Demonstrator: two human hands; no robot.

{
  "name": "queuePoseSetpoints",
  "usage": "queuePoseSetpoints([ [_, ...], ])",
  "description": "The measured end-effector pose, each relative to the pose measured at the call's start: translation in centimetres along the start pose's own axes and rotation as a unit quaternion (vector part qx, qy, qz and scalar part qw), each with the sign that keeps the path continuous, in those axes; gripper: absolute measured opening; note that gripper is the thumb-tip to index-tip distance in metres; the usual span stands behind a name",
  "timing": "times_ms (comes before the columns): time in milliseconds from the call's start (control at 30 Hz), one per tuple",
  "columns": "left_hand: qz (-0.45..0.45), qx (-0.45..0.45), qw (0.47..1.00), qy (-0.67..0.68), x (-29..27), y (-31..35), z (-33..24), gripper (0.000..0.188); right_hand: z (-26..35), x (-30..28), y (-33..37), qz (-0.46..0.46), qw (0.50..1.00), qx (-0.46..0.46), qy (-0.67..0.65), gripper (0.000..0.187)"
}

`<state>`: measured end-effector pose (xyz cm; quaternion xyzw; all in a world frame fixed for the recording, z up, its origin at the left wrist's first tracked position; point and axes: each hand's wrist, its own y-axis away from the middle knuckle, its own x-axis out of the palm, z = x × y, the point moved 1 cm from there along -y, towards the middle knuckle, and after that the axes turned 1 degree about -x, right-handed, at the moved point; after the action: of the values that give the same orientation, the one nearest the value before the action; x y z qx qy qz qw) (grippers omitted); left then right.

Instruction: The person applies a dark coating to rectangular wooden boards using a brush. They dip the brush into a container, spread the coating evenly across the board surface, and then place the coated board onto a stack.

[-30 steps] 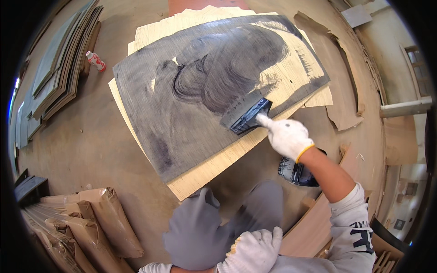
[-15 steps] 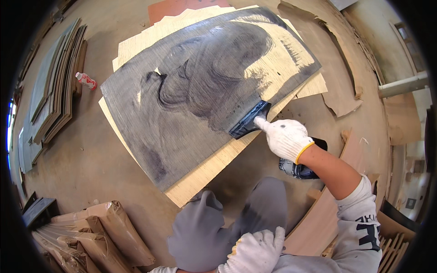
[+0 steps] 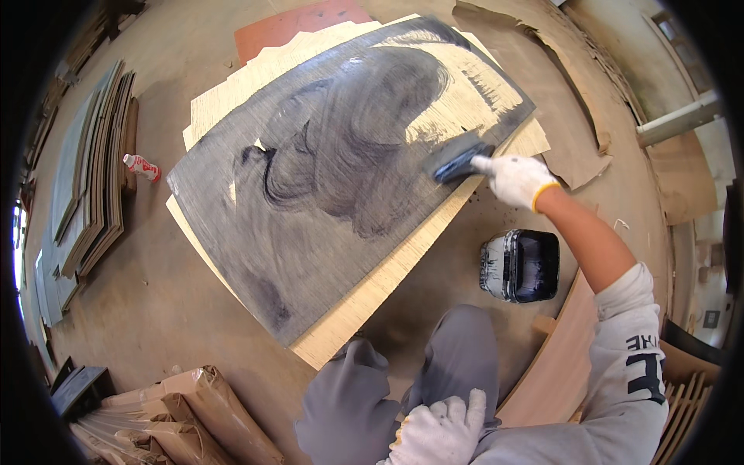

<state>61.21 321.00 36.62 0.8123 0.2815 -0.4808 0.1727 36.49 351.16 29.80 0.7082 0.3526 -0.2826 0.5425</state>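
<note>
My right hand [image 3: 522,181], in a white knit glove with a yellow cuff, grips the handle of a wide paintbrush [image 3: 456,161]. The brush is smeared by motion and lies over the right-hand edge of a board [image 3: 333,263] coated in dark grey-black paint. Swirling strokes cover most of the board, while bare pale wood shows at its upper right. Over my thigh rests my left hand [image 3: 440,431], gloved too, with its fingers stretched out and nothing visible in them. A square black paint bucket [image 3: 496,267] stands on the floor below my right forearm.
More pale boards [image 3: 349,325] lie fanned beneath the painted one, with a reddish sheet [image 3: 298,25] beyond. To the left are a red-and-white bottle [image 3: 142,167] and stacked panels [image 3: 91,178]. Brown-wrapped packages [image 3: 209,415] lie lower left; a long plank [image 3: 546,364] is at right.
The brush in my right hand has moved up and right along the board's edge. My forearm no longer covers the bucket. The whole view has shifted slightly; my left hand stays on my thigh.
</note>
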Motion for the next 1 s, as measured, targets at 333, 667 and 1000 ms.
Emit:
queuePoseSetpoints([
  [333, 0.008, 0.005, 1.000, 0.010, -0.1, -0.1, 0.7, 0.041, 1.0, 0.9, 2.7, 0.011, 0.999, -0.030, 0.017, 0.057],
  [667, 0.020, 0.006, 0.999, 0.041, 1.1, 0.0, 0.0, 0.043, 5.8, -2.8, -2.9, -0.039, 0.993, -0.105, -0.026, 0.064],
  [1000, 0.046, -0.034, 0.997, 0.050, 0.3, 0.3, 0.3, 0.055, 3.5, -4.7, -6.7, -0.052, 0.992, -0.115, 0.023, 0.058],
])
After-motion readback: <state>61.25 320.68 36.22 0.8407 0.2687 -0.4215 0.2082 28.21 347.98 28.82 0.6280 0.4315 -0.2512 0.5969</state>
